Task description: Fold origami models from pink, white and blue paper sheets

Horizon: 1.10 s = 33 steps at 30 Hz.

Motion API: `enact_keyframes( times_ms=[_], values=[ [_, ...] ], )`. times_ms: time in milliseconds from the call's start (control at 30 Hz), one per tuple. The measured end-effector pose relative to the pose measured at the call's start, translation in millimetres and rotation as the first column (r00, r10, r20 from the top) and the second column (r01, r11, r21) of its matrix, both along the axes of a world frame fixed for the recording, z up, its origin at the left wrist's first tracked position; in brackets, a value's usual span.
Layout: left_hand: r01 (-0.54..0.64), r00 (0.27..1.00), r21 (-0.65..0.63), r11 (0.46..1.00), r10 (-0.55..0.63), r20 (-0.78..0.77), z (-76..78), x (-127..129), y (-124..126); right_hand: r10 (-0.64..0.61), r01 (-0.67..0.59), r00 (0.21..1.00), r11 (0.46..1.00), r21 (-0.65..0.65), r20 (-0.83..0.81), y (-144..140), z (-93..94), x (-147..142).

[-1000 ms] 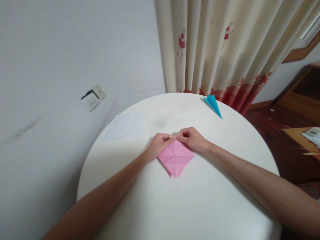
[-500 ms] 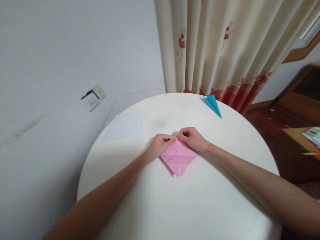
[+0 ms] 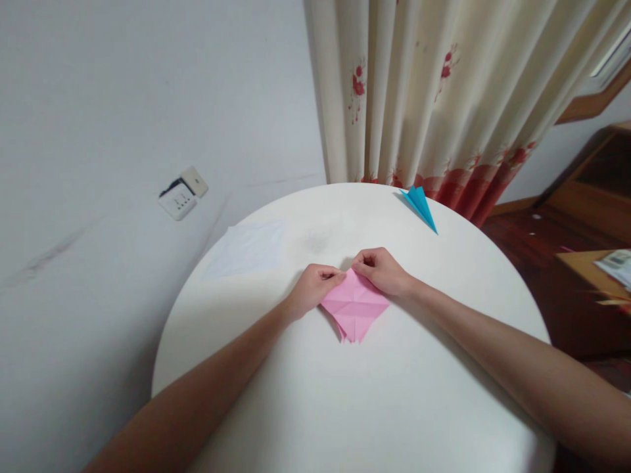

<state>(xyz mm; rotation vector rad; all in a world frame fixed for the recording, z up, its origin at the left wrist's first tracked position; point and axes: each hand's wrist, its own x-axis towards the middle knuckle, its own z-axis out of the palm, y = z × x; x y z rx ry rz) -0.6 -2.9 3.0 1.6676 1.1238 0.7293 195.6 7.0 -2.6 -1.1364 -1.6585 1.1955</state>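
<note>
Paper [image 3: 355,310]: pink, creased, on the bench [image 3: 355,407] (several tips at its near end).
Left hand [image 3: 314,290]: pinching it beside the far corner.
Right hand [image 3: 382,272]: pinching the far corner.

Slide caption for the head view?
Left hand and right hand pinch creased pink paper near its far corner; folded blue paper lies beyond on the white table.

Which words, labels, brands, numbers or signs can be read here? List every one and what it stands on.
None can be read.
Whitish, flat, patterned item at the right edge: marks too blurred to read.
White plastic wall socket: only dark slots show.
Pink folded paper and blue pointed folded paper: no text visible.
</note>
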Motion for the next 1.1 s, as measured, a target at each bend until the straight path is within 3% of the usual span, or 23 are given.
enact_keyframes(
  times_ms=[433, 867, 1100],
  values=[
    [0.008, 1.000, 0.020, 1.000, -0.008, -0.010, -3.6, -5, 1, -0.081, 0.081, 0.997, 0.997, -0.014, 0.012, 15, -1.8, 14],
    [-0.010, 0.999, -0.101, 0.995, 0.014, 0.040, -2.1, -4, 0, -0.163, 0.163, 0.987, 0.987, 0.010, 0.003, 27, -4.6, 26],
    [-0.024, 0.999, -0.091, 0.996, 0.028, 0.043, -0.8, -4, 0, -0.198, 0.198, 0.980, 0.980, 0.003, 0.018, 29, -3.2, 29]
  ],
)
